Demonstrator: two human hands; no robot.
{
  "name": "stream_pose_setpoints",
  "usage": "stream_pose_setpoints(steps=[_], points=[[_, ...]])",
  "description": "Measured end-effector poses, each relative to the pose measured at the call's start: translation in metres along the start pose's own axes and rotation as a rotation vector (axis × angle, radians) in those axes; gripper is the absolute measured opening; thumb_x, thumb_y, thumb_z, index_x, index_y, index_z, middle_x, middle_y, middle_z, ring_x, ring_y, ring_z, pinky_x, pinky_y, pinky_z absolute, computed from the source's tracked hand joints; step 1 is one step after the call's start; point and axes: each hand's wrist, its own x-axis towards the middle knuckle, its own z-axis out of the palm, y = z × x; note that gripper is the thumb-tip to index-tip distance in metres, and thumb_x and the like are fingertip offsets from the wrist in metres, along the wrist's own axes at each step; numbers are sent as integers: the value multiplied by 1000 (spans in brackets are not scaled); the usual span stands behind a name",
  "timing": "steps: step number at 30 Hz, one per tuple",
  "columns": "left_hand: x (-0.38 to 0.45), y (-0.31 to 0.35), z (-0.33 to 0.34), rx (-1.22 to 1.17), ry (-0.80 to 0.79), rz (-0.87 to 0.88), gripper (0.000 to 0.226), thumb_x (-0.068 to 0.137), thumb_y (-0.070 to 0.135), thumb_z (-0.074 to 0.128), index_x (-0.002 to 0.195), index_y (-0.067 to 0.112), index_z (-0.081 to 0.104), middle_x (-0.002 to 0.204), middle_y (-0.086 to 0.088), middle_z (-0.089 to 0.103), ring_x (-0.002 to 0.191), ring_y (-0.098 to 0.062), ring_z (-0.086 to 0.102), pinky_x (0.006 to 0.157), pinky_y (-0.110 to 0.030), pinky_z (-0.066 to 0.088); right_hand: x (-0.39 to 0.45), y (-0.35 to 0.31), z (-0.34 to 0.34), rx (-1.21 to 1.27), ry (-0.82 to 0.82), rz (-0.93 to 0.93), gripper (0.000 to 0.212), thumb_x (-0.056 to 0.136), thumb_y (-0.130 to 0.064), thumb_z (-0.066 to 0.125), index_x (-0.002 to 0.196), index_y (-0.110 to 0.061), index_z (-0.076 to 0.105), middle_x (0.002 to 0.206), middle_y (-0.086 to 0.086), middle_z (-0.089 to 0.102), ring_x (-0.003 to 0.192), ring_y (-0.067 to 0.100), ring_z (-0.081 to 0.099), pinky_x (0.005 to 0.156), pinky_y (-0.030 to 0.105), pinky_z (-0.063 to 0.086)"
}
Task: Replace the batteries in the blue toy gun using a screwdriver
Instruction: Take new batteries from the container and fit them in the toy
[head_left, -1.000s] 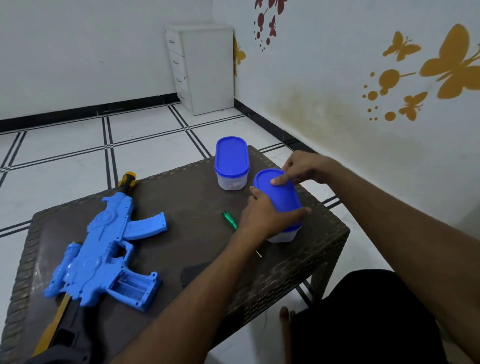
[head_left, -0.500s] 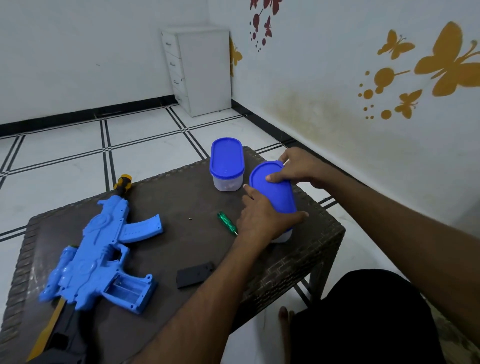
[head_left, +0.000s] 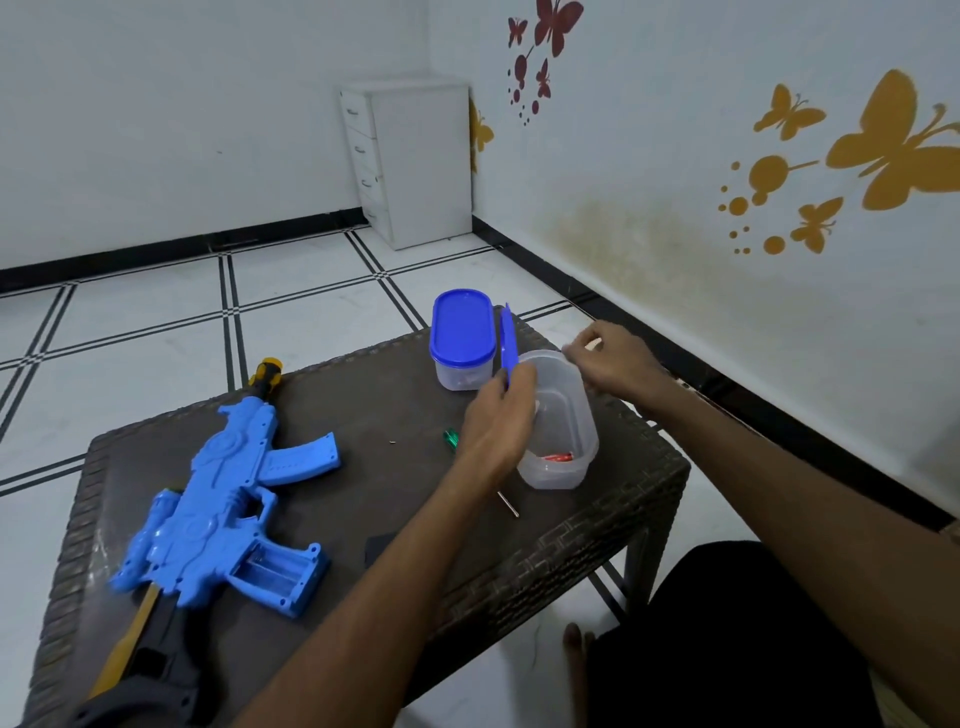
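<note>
Blue plastic catches the eye first: an oval blue lid (head_left: 508, 345) stands on edge, pinched in the left hand (head_left: 498, 415) just above the clear oval plastic tub (head_left: 563, 441) it belongs to. The tub sits open near the right edge of the dark woven-pattern table (head_left: 597, 525), with a red cylindrical battery (head_left: 557, 458) lying at its bottom. The right hand (head_left: 615, 358) hovers at the tub's far rim, fingers loosely curled, holding nothing I can make out. Just beside stands a second clear tub with its blue lid on (head_left: 462, 338). The green-handled screwdriver (head_left: 450, 437) lies on the table, mostly hidden under the left wrist, its metal tip showing nearer me. Well apart, on the left, the blue plastic toy gun (head_left: 223, 499) lies flat, its battery compartment (head_left: 272, 571) uncovered. A small black rectangular cover (head_left: 379, 545) peeks out beside the left forearm.
</note>
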Motion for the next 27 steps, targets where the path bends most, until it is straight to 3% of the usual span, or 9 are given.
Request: stream_pose_setpoints(steps=[2,4,11,16,19,21,25,27], points=[[-3,-4,-13,-25,107,30,32,96,37,37,79,15,52,72,-4,52,69,-18,47,64,-34,39,-8,4,0,-181,-158,23,29,89,-35,63,106,-14,53,90,6,61,72,22,65,59,30,55],[-3,-9,-24,-86,183,-38,28,98,32,37,82,14,51,76,-8,49,69,-21,46,65,-34,39,-14,7,0,-199,-287,56,23,90,-25,60,106,-9,54,82,10,64,64,22,64,54,28,53],[-12,-28,-33,-192,169,-222,25,100,15,41,88,8,62,89,-10,65,82,-23,62,81,-44,55,-15,20,-23,-135,-110,40,7,83,-5,51,79,0,53,56,15,54,44,22,50,43,26,41],[-15,-22,-14,-270,28,-366,23,102,10,40,114,5,58,99,-7,64,80,-16,66,67,-32,58,-20,15,-33,-43,-152,54,14,86,-1,53,83,10,60,48,11,49,33,15,42,36,21,34],[-10,-18,-2,-268,-20,-393,19,100,5,40,104,5,59,90,-7,64,77,-16,64,72,-33,57,-20,12,-25,-70,-192,42,18,88,-5,53,89,11,61,52,14,54,37,16,46,38,22,38],[-7,-18,1,-209,-25,-395,18,100,12,40,95,8,56,89,-6,60,81,-16,59,80,-37,51,-17,12,-20,-77,-201,41,19,89,-7,53,93,9,61,56,15,57,40,18,49,40,23,40],[-1,-22,-2,-30,11,-307,36,102,33,33,89,9,57,75,-6,53,69,-13,47,68,-30,40,-13,13,-12,-94,-242,20,17,94,-13,53,97,0,63,61,11,62,42,14,53,41,22,43],[3,-25,-8,-68,12,-295,38,100,31,35,93,5,61,85,-15,60,78,-17,52,75,-33,47,-12,12,-7,-99,-252,-4,15,94,-15,53,98,-4,63,64,9,63,45,14,55,41,21,43]])
